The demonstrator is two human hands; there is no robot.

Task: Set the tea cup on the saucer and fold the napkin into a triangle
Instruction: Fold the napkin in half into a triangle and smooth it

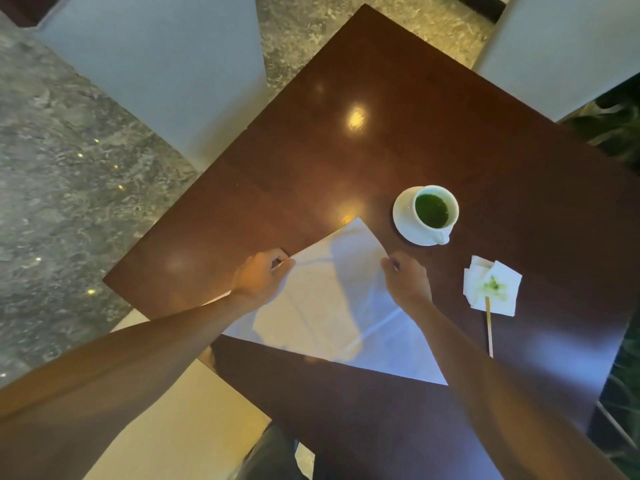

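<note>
A white tea cup [437, 210] with green liquid stands on a white saucer [406, 216] right of the table's middle. A large white napkin [341, 303] lies flat on the dark wooden table [381, 143], one corner pointing away from me. My left hand [259, 277] pinches the napkin's left edge. My right hand [407, 280] pinches its right edge, just below and left of the saucer. Both forearms cross the napkin's near part.
A crumpled paper tissue [491, 287] stained green lies right of my right hand, with a thin wooden stirrer [489, 327] leaning off it toward me. Pale chairs [166, 64] stand at the table's far left and far right. Stone floor lies left.
</note>
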